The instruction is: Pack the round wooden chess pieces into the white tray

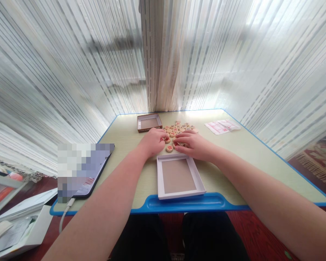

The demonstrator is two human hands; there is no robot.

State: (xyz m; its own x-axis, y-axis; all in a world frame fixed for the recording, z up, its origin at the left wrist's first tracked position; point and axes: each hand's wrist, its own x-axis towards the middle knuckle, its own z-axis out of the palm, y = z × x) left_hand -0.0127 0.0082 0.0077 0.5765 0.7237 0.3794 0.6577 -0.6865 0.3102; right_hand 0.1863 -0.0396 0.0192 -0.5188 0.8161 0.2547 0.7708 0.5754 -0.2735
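Round wooden Chinese chess pieces with red and dark characters lie face up and face down in a loose cluster on the table. My left hand rests at the cluster's left side, its bent fingers apart and touching pieces. At the right side, my right hand has its fingers spread over several pieces, partly covering them. One red-marked piece lies between the hands, nearest to me. Just in front of it sits a shallow open box with white walls and a brown bottom.
A second shallow box part stands at the back left. A folded paper chessboard lies at the back right. On the left edge, a tablet leans with a white cable. The table has a blue rim; curtains hang behind it.
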